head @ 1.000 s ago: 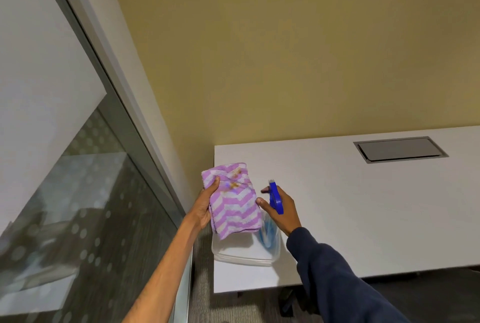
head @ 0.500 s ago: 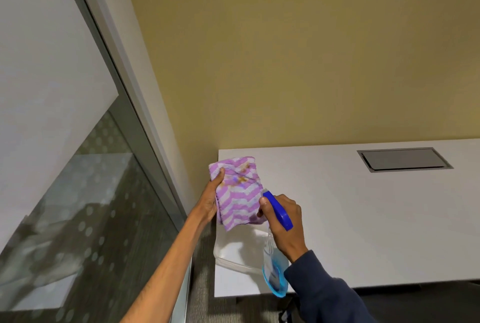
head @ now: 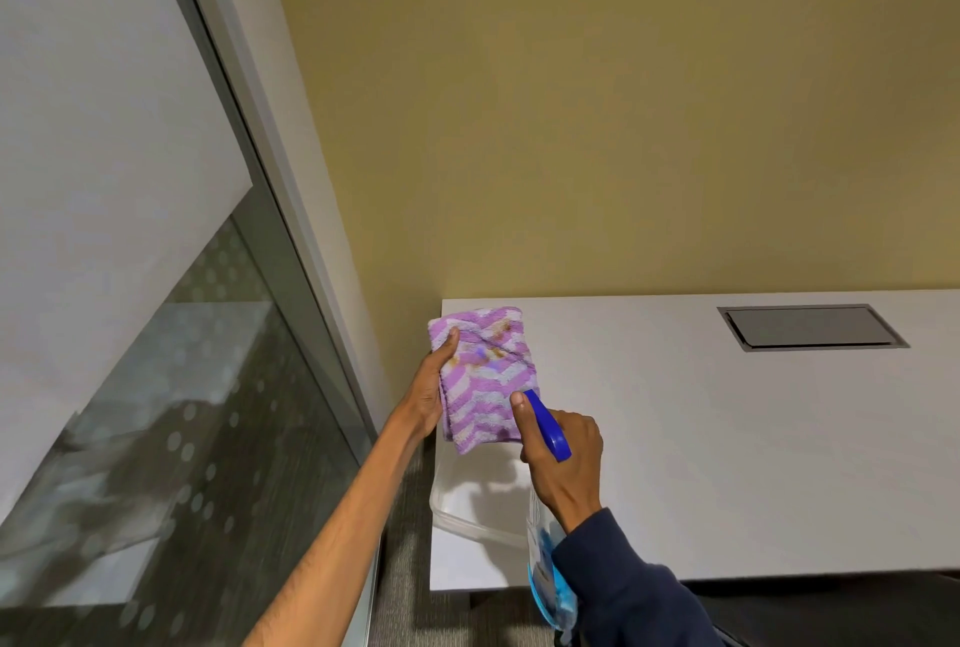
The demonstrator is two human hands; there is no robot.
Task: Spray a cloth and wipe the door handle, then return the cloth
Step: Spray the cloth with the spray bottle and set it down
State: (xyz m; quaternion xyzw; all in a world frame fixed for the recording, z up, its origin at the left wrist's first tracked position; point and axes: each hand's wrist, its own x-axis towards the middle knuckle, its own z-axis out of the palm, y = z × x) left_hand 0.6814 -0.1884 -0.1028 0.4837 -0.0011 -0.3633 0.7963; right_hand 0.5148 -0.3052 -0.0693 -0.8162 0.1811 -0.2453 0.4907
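Note:
My left hand [head: 430,389] holds a folded purple-and-white striped cloth [head: 485,376] upright above the near left corner of the white table [head: 727,438]. The cloth carries brownish stains. My right hand [head: 563,459] grips a spray bottle [head: 548,425] with a blue trigger head, its nozzle almost touching the cloth's lower right part. The bottle's clear body with a blue label hangs below my wrist. No door handle is in sight.
A clear plastic tub [head: 467,506] sits on the table corner under the cloth. A grey cable hatch [head: 810,326] is set into the table at the right. A glass partition [head: 156,412] with a metal frame runs along the left; a yellow wall stands behind.
My right hand has brought the spray bottle up and closer, from beside the cloth to its lower edge. The cloth has stayed in my left hand over the tub.

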